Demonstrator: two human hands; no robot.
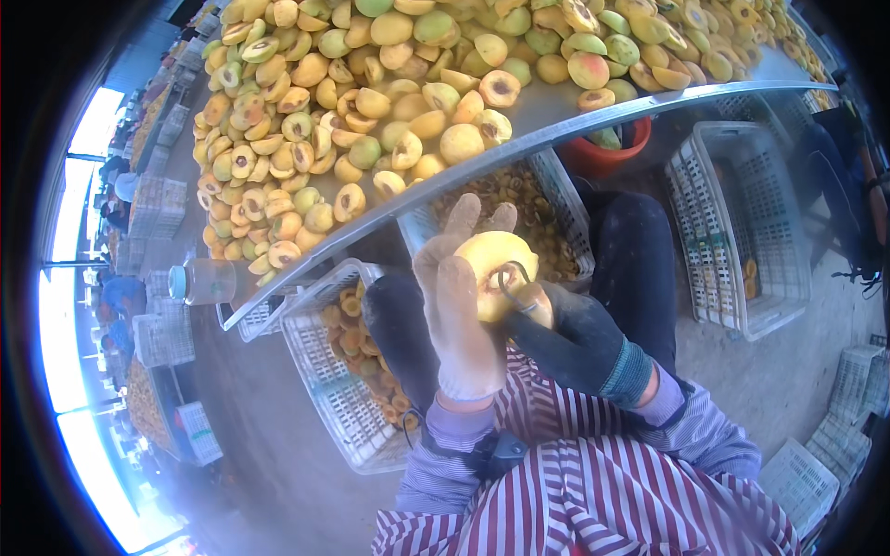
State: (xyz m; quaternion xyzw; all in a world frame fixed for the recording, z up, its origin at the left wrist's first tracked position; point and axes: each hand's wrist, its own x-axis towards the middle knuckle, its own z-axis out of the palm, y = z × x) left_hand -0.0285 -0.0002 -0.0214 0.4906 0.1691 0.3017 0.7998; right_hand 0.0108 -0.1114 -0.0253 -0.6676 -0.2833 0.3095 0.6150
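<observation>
My left hand (459, 306), in a light knit glove, is wrapped around a yellow peach half (496, 259), cut face toward me. My right hand (570, 338), in a dark glove, holds a small looped pitting tool (514, 278) with a wooden handle pressed into the fruit's pit hollow. Both hands are held over my lap, just below the edge of the metal table (556, 125), which is heaped with whole and halved peaches (371, 102).
A white plastic crate (334, 389) with several pitted halves stands at my left knee, another crate of halves (528, 208) under the table edge. An orange bucket (607, 153) and a white crate (742, 232) sit to the right. A clear jar (204, 281) stands on the table corner.
</observation>
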